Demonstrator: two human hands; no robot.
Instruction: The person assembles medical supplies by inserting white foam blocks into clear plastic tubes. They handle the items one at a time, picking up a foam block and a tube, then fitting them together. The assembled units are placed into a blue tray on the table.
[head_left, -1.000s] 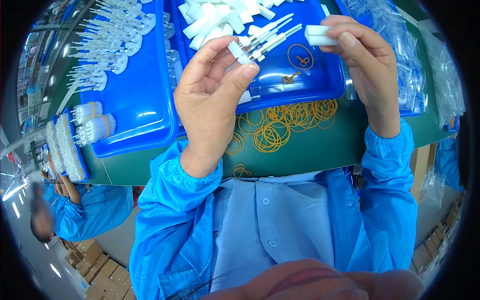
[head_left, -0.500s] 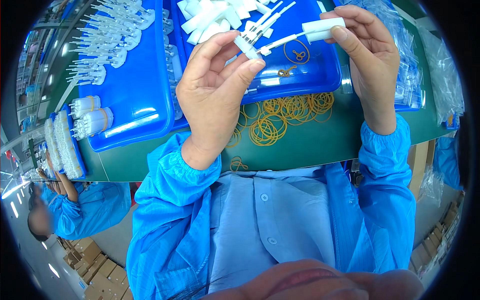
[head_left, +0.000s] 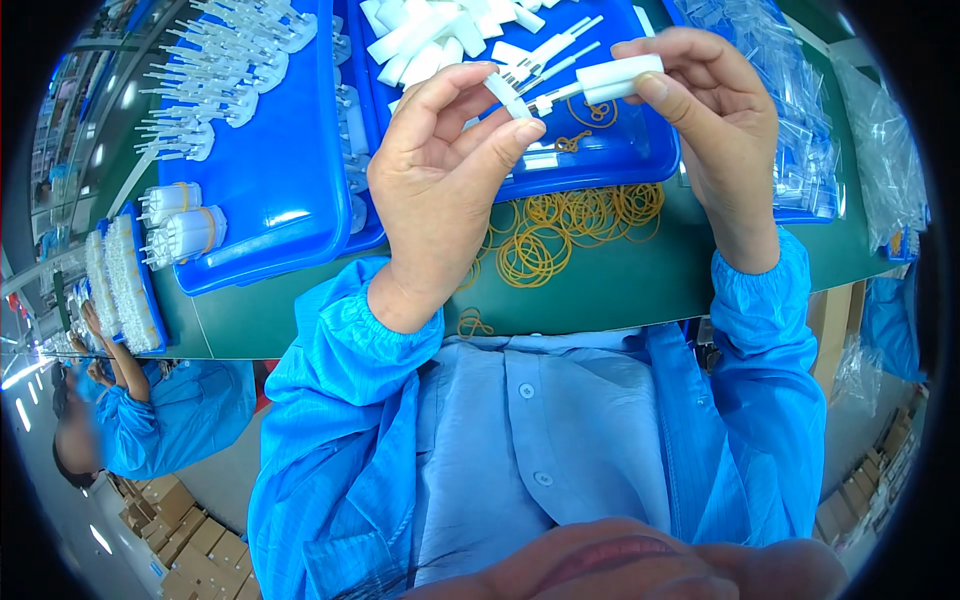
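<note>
Between the thumb and fingers of my left hand (head_left: 445,165) is a white plastic base with prongs (head_left: 512,92). Several thin rods stick out of it toward the upper right. My right hand (head_left: 715,110) pinches a white foam sleeve (head_left: 618,78). One of the rods runs into the sleeve's near end, and the other rods are bare. Both hands hover over a blue tray (head_left: 640,150). In that tray, beyond my left hand, lies a heap of white foam pieces (head_left: 430,35).
Yellow rubber bands (head_left: 560,235) lie on the green table (head_left: 600,300). At left, a blue tray (head_left: 270,180) holds rows of pronged parts (head_left: 225,70), with banded bundles (head_left: 190,230) at its corner. Clear plastic pieces (head_left: 810,150) fill a tray at right. A co-worker (head_left: 180,410) sits far left.
My right hand has moved left and slid the foam sleeve farther down along the rod, closer to the base. My left hand has shifted slightly right.
</note>
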